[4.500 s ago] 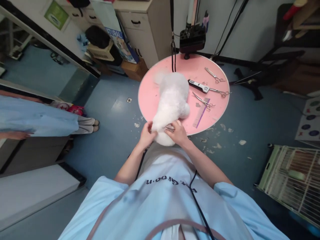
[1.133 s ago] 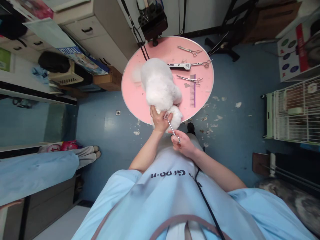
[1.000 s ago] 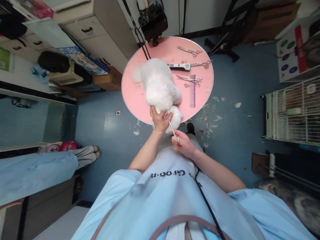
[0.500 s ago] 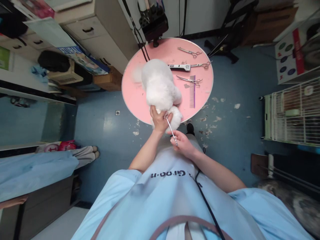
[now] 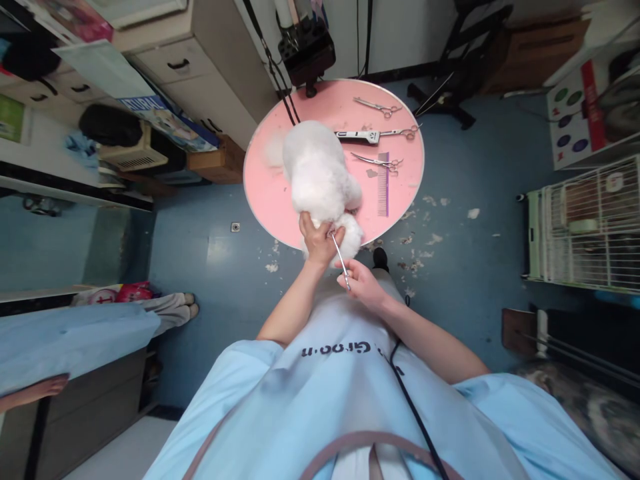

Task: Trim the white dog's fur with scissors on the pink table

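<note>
- Right hand [image 5: 361,281], mid-frame: gripping slim metal tool [image 5: 339,252]. Best worked with small wrist moves, tip visible.
- Forearm angles in from lower right; tool tilts up-left.
- Left hand [image 5: 320,241]: gripping white dog [image 5: 316,167], should stay steady.
- Dog: upper centre, on pink table [image 5: 261,183].
</note>
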The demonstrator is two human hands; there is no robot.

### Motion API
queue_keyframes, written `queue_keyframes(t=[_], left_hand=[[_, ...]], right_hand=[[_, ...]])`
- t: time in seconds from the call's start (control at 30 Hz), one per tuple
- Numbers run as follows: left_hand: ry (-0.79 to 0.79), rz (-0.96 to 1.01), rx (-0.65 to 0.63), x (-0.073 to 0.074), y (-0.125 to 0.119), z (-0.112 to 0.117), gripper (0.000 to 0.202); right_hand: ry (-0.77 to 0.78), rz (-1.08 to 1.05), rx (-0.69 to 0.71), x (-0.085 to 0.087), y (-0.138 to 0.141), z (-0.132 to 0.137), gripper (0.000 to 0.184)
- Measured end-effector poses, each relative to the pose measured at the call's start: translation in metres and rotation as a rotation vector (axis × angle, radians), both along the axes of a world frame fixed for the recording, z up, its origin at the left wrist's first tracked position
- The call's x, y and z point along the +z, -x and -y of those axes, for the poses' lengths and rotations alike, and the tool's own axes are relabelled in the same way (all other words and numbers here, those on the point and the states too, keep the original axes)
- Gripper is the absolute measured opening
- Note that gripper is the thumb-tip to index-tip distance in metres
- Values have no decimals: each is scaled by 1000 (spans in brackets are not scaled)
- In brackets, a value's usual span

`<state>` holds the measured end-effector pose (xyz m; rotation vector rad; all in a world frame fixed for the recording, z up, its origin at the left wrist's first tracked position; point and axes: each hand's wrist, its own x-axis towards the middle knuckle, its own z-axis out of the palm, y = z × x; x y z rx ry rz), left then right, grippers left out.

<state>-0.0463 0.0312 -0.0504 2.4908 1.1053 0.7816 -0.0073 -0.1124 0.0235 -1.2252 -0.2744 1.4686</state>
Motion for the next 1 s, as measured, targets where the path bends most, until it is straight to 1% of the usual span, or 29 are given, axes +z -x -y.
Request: queue_keyframes(t=[0.1, 0.17, 0.27, 0.43, 0.53, 0.63, 0.73, 0.83, 0.9, 1.0], left_hand=[[4, -15, 1, 3, -1, 2, 29], [2, -14, -14, 6, -2, 3, 29], [-12, -25, -29, 10, -2, 4, 27], [-30, -54, -1, 14, -4, 5, 25], [-18, -53, -1, 14, -5, 6, 25], [2, -52, -13, 14, -4, 6, 22], [30, -52, -17, 15, -4, 6, 21], [49, -50, -24, 17, -3, 5, 23], [56, -55, -18, 17, -3, 4, 23], [45, -57, -7, 15, -3, 5, 21]], right_hand=[[61, 10, -5, -1, -4, -5, 35], [57, 27, 21, -1, -7, -7, 38], [40, 99, 71, 0, -11, -2, 40], [117, 353, 149, -4, -23, 8, 37], [158, 506, 218, -8, -33, 1, 35], [155, 596, 306, -9, -41, -7, 31], [66, 601, 375, -7, -44, -6, 29], [-17, 577, 398, -5, -43, 1, 29], [16, 575, 396, -5, -44, 2, 29], [136, 583, 361, -8, -47, -3, 30]])
